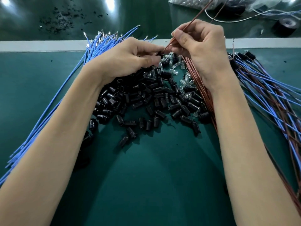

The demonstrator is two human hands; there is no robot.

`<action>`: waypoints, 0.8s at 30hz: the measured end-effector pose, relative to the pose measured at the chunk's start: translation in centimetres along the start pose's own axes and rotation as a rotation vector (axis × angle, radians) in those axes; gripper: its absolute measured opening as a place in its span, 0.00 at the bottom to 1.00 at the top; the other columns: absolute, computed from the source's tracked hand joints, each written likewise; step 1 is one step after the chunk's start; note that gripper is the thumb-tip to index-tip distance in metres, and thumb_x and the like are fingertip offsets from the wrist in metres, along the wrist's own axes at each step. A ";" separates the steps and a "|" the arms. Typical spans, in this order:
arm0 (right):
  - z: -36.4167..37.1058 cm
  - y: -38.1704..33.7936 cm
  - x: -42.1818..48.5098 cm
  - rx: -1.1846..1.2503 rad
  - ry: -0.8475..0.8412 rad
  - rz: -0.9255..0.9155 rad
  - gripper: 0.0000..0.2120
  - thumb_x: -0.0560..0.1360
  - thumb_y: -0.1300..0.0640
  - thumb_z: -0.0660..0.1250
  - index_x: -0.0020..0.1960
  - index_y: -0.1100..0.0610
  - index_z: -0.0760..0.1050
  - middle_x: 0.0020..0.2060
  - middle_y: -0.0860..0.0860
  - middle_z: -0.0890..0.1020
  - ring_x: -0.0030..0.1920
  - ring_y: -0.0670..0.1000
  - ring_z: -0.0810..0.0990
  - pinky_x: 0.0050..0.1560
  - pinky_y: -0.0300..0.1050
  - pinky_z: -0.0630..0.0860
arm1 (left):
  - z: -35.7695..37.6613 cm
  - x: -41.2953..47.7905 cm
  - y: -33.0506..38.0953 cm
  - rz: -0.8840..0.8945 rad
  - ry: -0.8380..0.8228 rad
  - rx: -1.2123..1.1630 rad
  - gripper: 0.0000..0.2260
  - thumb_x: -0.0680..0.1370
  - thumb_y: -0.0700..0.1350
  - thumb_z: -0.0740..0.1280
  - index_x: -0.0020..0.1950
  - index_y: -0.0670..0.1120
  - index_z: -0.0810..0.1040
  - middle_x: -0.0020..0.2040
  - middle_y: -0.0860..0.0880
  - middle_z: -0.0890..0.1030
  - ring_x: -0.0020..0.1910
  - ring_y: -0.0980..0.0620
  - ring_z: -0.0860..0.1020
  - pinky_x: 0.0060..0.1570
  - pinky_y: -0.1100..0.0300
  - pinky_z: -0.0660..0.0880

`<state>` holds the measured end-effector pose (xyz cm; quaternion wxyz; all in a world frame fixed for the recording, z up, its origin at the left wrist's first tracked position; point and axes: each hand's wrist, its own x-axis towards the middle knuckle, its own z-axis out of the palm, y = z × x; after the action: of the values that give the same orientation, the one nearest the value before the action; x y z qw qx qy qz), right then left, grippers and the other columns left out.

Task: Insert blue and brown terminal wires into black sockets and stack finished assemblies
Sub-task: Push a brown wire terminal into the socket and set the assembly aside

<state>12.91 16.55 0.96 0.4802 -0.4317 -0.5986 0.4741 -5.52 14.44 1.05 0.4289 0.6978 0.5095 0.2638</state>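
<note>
My left hand (130, 57) pinches a black socket (160, 54) above a heap of loose black sockets (146, 101) on the green mat. My right hand (200, 46) pinches a brown wire (193, 20) whose lower end meets that socket; the wire runs up and away to the far right. A bundle of blue terminal wires (68, 82) fans out under my left forearm. Loose brown wires (200, 88) lie under my right wrist. Finished assemblies (267, 92) with blue and brown wires and black sockets are piled at the right.
Small clear bulbs (184, 82) are mixed into the socket heap. A grey strip (48, 45) crosses the bench behind the hands. Beyond it lie black debris (61, 18), a black tape roll (285, 26), white wires (244, 18) and a clear plastic bag (192, 1).
</note>
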 end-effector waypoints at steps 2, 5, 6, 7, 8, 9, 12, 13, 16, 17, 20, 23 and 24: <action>-0.2 -0.1 0.0 0.014 0.006 -0.005 0.04 0.77 0.67 0.66 0.44 0.61 0.76 0.37 0.56 0.81 0.37 0.48 0.83 0.42 0.37 0.79 | 0.0 -0.1 0.1 0.027 0.002 -0.006 0.16 0.80 0.42 0.64 0.58 0.63 0.77 0.43 0.56 0.81 0.44 0.60 0.76 0.45 0.74 0.70; -0.4 0.0 -0.1 0.030 0.006 -0.003 0.04 0.77 0.67 0.67 0.44 0.61 0.77 0.37 0.55 0.82 0.36 0.47 0.83 0.41 0.37 0.78 | 0.1 0.0 -0.1 0.021 0.044 -0.027 0.10 0.79 0.41 0.66 0.55 0.55 0.80 0.50 0.48 0.83 0.55 0.51 0.80 0.58 0.63 0.75; -0.5 0.0 -0.1 0.025 0.001 0.000 0.04 0.77 0.66 0.67 0.45 0.61 0.77 0.37 0.55 0.82 0.36 0.47 0.83 0.41 0.37 0.78 | 0.1 0.1 -0.2 0.009 0.060 -0.043 0.08 0.78 0.41 0.67 0.54 0.52 0.80 0.52 0.46 0.83 0.56 0.49 0.80 0.61 0.59 0.74; -0.6 0.1 -0.1 0.019 -0.004 0.005 0.03 0.77 0.66 0.67 0.45 0.61 0.77 0.37 0.55 0.82 0.36 0.47 0.83 0.41 0.37 0.78 | 0.1 0.2 -0.3 -0.005 0.080 -0.062 0.07 0.76 0.41 0.69 0.53 0.49 0.80 0.52 0.44 0.83 0.56 0.48 0.80 0.62 0.58 0.74; -0.6 0.2 -0.1 0.018 -0.007 0.012 0.03 0.77 0.66 0.67 0.45 0.61 0.77 0.37 0.55 0.82 0.36 0.47 0.83 0.40 0.37 0.78 | 0.1 0.2 -0.3 -0.018 0.103 -0.085 0.06 0.76 0.40 0.70 0.52 0.48 0.79 0.52 0.44 0.83 0.54 0.49 0.81 0.61 0.58 0.75; -0.7 0.3 0.0 0.021 -0.008 0.021 0.03 0.77 0.66 0.67 0.44 0.61 0.77 0.36 0.54 0.82 0.35 0.46 0.83 0.40 0.36 0.78 | 0.1 0.2 -0.3 -0.026 0.128 -0.111 0.06 0.75 0.40 0.71 0.51 0.47 0.79 0.50 0.45 0.84 0.52 0.51 0.81 0.60 0.60 0.75; -0.8 0.7 0.2 0.030 -0.002 0.048 0.05 0.77 0.66 0.68 0.43 0.60 0.77 0.35 0.54 0.82 0.35 0.46 0.83 0.39 0.36 0.78 | 0.2 0.4 -0.5 -0.039 0.199 -0.184 0.07 0.72 0.40 0.73 0.49 0.45 0.80 0.47 0.48 0.84 0.47 0.54 0.81 0.55 0.62 0.76; -0.7 1.0 0.2 0.036 0.000 0.061 0.05 0.77 0.66 0.68 0.43 0.59 0.77 0.35 0.53 0.82 0.35 0.46 0.83 0.39 0.36 0.78 | 0.4 0.5 -0.6 -0.042 0.217 -0.210 0.07 0.72 0.39 0.74 0.48 0.45 0.79 0.45 0.48 0.83 0.45 0.55 0.80 0.54 0.62 0.76; -0.5 1.8 0.2 0.089 0.003 0.111 0.05 0.77 0.66 0.67 0.42 0.60 0.77 0.34 0.52 0.82 0.35 0.47 0.83 0.39 0.36 0.78 | 1.0 0.7 -0.6 -0.060 0.231 -0.242 0.07 0.71 0.40 0.74 0.44 0.46 0.78 0.43 0.46 0.81 0.43 0.52 0.78 0.51 0.60 0.75; -0.5 2.0 0.2 0.108 0.011 0.125 0.06 0.77 0.66 0.66 0.42 0.59 0.76 0.34 0.52 0.82 0.35 0.47 0.83 0.39 0.37 0.78 | 1.3 0.8 -0.6 -0.068 0.226 -0.233 0.07 0.72 0.39 0.74 0.44 0.46 0.77 0.43 0.46 0.81 0.43 0.51 0.77 0.51 0.60 0.75; -0.5 2.5 0.2 0.157 0.048 0.149 0.06 0.77 0.66 0.66 0.42 0.60 0.76 0.34 0.52 0.83 0.36 0.48 0.83 0.39 0.36 0.78 | 1.7 1.0 -0.6 -0.079 0.225 -0.236 0.08 0.72 0.38 0.74 0.43 0.47 0.76 0.41 0.48 0.80 0.41 0.53 0.76 0.49 0.62 0.74; -0.5 2.9 0.2 0.218 0.063 0.173 0.05 0.77 0.66 0.66 0.43 0.60 0.76 0.34 0.52 0.83 0.36 0.48 0.83 0.39 0.36 0.79 | 1.9 1.1 -0.7 -0.084 0.245 -0.272 0.09 0.72 0.36 0.73 0.42 0.46 0.75 0.40 0.50 0.80 0.39 0.55 0.78 0.48 0.62 0.75; -0.4 3.0 0.2 0.235 0.066 0.178 0.05 0.77 0.66 0.66 0.43 0.60 0.76 0.34 0.52 0.83 0.36 0.48 0.83 0.40 0.36 0.79 | 1.9 1.1 -0.8 -0.087 0.250 -0.291 0.09 0.72 0.36 0.73 0.42 0.46 0.75 0.40 0.49 0.80 0.41 0.53 0.78 0.50 0.60 0.75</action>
<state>13.48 17.38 -1.91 0.5029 -0.4392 -0.4822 0.5672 -3.96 14.94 -0.67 0.4694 0.5677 0.5449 0.4006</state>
